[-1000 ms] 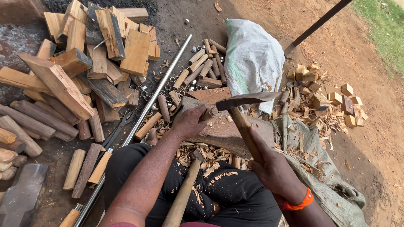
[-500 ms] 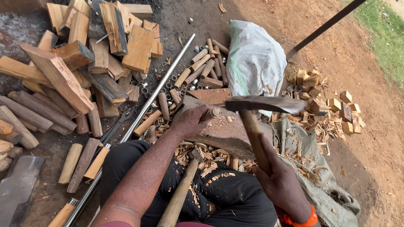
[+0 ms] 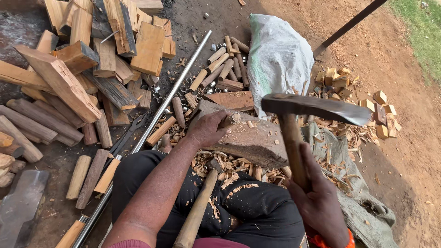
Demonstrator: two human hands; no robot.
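Looking down from the head view, the person sits on the ground behind a chopping block [image 3: 250, 140], a rough slab of wood lying across the lap area. The left hand [image 3: 209, 128] is closed around a short round wooden peg [image 3: 231, 119], pinning it on the top face of the block; the peg's long axis runs roughly left to right, its cut end facing right and showing past the fingers. The right hand [image 3: 317, 202] is wrapped tight around the wooden handle of an adze-like tool [image 3: 312, 106], head raised, blade end pointing right. The tool head hangs to the right of the peg and above the block, apart from both; the left hand is the nearer one, in contact. Shavings [image 3: 229, 167] litter the lap and the ground below the block. A spare handle [image 3: 197, 211] lies between the legs. A white sack [image 3: 278, 55], a metal pipe [image 3: 174, 92] and stacked offcuts [image 3: 92, 59] lie beyond
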